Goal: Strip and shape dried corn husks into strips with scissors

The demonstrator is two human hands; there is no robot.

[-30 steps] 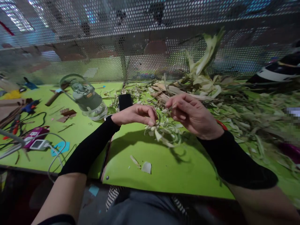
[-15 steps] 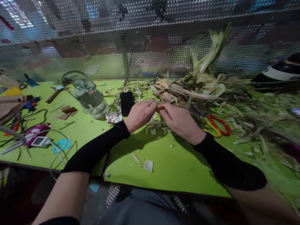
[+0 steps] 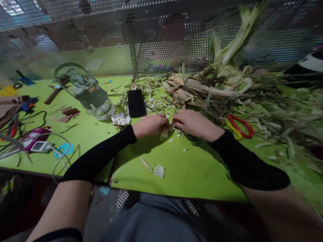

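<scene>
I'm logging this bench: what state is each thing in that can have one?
Left hand: curled at husk scraps, grip unclear
Right hand: curled beside the left, grip unclear
Phone: flat, screen dark
Bottle: handle raised
Scissors: open or shut unclear
White wad: crumpled
White block: cable plugged in
Husks: loosely heaped

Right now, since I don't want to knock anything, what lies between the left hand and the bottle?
In the head view, a crumpled white scrap lies between the left hand and the bottle, with the black phone farther back.
</scene>
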